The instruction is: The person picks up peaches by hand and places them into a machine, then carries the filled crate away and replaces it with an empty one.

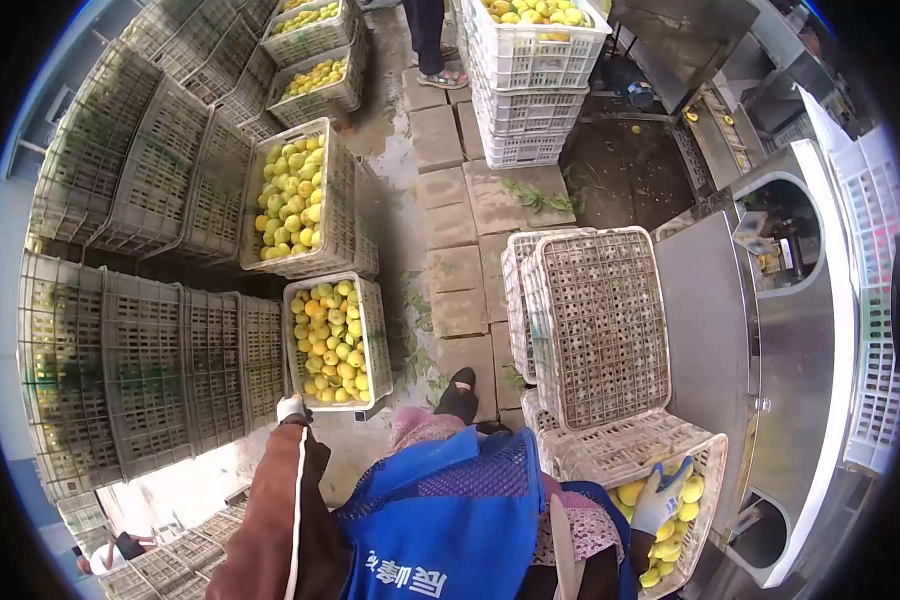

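My left hand [292, 408], in a pale glove, is at the near left corner of a crate [378, 345] filled with yellow-green fruit [327, 335]; its fingers are too small to read. At the lower right, my right hand [658, 500], in a white glove with blue fingertips, reaches into another crate [712, 490] over yellow fruit [691, 489]. Its fingers are spread, and no fruit shows in its grasp. An empty crate [605, 320] stands tilted, its bottom facing up, just beyond the right-hand crate.
Stacked crates [145, 360] line the left side, some with fruit. A tall white crate stack [530, 110] stands ahead, near a person's legs [427, 40]. Metal machinery [710, 320] is on the right. Leaves [537, 196] lie on the paved floor [455, 250].
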A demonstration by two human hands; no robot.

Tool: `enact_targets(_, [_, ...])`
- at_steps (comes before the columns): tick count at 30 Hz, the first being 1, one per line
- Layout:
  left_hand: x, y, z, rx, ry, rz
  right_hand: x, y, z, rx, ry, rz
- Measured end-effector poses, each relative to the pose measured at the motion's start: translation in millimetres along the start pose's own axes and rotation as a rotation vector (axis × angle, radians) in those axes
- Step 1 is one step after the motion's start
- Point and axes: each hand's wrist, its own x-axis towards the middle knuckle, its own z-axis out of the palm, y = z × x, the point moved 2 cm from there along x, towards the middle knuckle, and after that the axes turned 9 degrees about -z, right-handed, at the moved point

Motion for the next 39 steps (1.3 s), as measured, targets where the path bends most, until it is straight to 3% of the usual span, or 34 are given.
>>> enact_targets(3, [-46,-29,-77,0.216,0.188,-0.245,27,-32,18,-0.569,-0.183,0.135])
enact_targets(7, [-71,-119,-84,-0.026,0.053,-0.539,43,44,43,-0.648,-0.209,-0.033])
enact_targets(8, [-74,-137,-69,0.03,0.023,-0.524,42,47,46,-0.683,-0.173,-0.104])
enact_targets(11, [-84,-179,-18,0.27,-0.206,-0.369,45,18,42,-0.693,-0.287,0.102])
enact_targets(12, [-91,-191,-4,0.204,-0.251,-0.35,49,41,44,-0.699,-0.316,0.008])
enact_targets(15, [-101,-211,24,0.09,-0.281,-0.321,52,19,41,-0.739,-0.455,0.074])
enact_targets(17, [-80,-261,30,-0.194,-0.296,-0.237,55,22,42,-0.777,-0.451,0.032])
enact_targets(22, [-133,-282,-25,-0.203,-0.063,-0.281,59,36,42,-0.743,-0.471,-0.013])
enact_targets(25, [-135,-334,-60,-0.175,-0.011,-0.377,63,56,43,-0.714,-0.412,-0.075])
enact_targets(31, [-157,-337,-70,-0.075,-0.001,-0.416,59,49,39,-0.715,-0.377,-0.207])
enact_targets(33, [-130,-347,-71,0.063,-0.07,-0.317,61,54,41,-0.716,-0.344,-0.213])
enact_targets(37, [-37,-380,-82,0.17,-0.08,-0.434,57,32,38,-0.744,-0.387,-0.136])
enact_targets(38, [-78,-299,-84,0.139,-0.05,-0.55,60,42,38,-0.687,-0.394,-0.175])
enact_targets(39, [-20,-339,-93,0.079,-0.151,-0.541,64,51,37,-0.79,-0.482,-0.205])
